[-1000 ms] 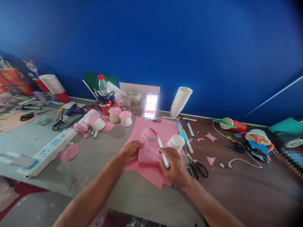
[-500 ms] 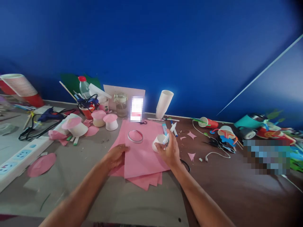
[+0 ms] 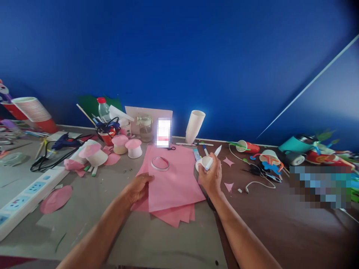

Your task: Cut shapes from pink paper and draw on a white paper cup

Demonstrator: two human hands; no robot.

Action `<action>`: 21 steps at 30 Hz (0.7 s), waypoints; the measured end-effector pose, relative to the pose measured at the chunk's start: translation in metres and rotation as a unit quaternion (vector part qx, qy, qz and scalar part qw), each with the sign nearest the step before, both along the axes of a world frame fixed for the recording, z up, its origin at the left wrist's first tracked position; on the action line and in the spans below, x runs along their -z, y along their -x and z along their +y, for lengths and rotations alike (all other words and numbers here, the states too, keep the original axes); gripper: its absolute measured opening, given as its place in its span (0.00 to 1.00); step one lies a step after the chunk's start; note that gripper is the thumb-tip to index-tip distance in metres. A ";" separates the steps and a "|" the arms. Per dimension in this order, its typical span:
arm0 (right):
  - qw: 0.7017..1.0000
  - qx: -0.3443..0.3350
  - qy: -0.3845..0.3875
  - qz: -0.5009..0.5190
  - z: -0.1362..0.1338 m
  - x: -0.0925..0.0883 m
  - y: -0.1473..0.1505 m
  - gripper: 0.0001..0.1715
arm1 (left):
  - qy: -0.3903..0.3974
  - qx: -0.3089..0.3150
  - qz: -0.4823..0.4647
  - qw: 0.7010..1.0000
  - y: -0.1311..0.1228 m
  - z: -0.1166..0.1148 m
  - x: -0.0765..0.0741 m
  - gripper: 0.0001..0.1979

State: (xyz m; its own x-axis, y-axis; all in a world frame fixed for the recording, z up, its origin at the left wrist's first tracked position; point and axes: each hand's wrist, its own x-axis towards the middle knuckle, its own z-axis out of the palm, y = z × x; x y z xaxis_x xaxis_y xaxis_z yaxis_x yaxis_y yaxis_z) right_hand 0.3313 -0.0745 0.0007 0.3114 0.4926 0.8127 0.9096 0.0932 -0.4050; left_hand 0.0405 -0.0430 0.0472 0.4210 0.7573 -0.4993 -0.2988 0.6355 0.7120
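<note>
My left hand (image 3: 139, 188) pinches the left edge of a pink paper sheet (image 3: 176, 186), its thumb on top. A roll of tape or similar pale ring (image 3: 160, 163) lies on that sheet. My right hand (image 3: 211, 175) is closed round a white marker (image 3: 214, 157) with a blue band, held at a slant. Beside the same hand's thumb is a small white paper cup (image 3: 199, 164), partly hidden behind the fingers. More pink sheets (image 3: 175, 220) stick out underneath. A glue stick or similar tube (image 3: 196, 154) and another marker (image 3: 205, 150) lie just behind the cup.
Several white cups with pink paper tops (image 3: 134, 148) stand to the left, near a white power strip (image 3: 33, 194). A bright phone (image 3: 163, 132) and a tall white cup stack (image 3: 195, 126) stand at the wall. Pink scraps (image 3: 229, 186) and cables (image 3: 260, 182) lie right.
My right hand has moved right with the marker, and the small cup has shifted with it toward the sheet's right edge. My left hand stays on the paper. The view has shifted slightly.
</note>
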 end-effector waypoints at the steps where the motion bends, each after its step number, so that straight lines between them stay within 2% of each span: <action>1: 1.000 0.004 -0.002 0.006 0.001 0.001 -0.002 0.32 | 0.003 0.002 0.009 1.000 -0.001 0.000 -0.001 0.08; 5: 0.999 -0.002 -0.025 0.041 0.001 0.000 -0.007 0.32 | -0.017 -0.002 0.039 0.999 -0.003 -0.002 -0.005 0.11; 13: 0.993 -0.041 -0.034 0.104 0.000 -0.001 -0.008 0.36 | -0.122 -0.017 0.112 0.986 -0.006 -0.007 -0.006 0.27; 16: 0.994 -0.060 -0.019 0.090 -0.002 -0.002 -0.005 0.35 | -0.146 -0.033 0.145 0.978 -0.006 -0.006 -0.008 0.32; 21: 0.991 -0.131 0.008 0.030 -0.005 -0.003 0.002 0.32 | -0.157 -0.038 0.147 0.976 -0.005 -0.005 -0.010 0.35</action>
